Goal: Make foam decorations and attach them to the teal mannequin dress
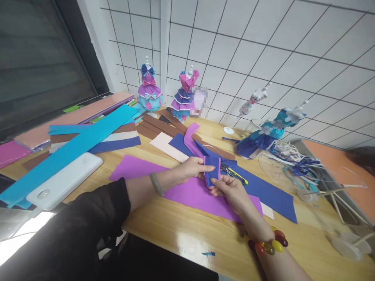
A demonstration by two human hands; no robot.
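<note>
Both hands grip a small folded piece of navy crepe paper [215, 171] with purple along its edges. My left hand [195, 168] pinches its upper left part, thumb lying across the front. On the lower edge, my right hand [230, 189] has its thumb in front and its fingers behind. Below them a wide purple paper sheet [187, 199] lies flat on the table. Just right of the folded piece rest scissors [227, 168] and a yellow cutter [238, 175], partly covered. A purple strip [191, 140] curls up behind, and a long navy sheet [269, 191] extends to the right.
Turquoise strips [96, 134] and a white power bank [66, 179] lie at left. Brown strips [159, 127] are farther back. Paper-dressed mannequins [149, 91] stand along the tiled wall; another dressed one [269, 130] leans at right, near a pile of scraps [299, 160].
</note>
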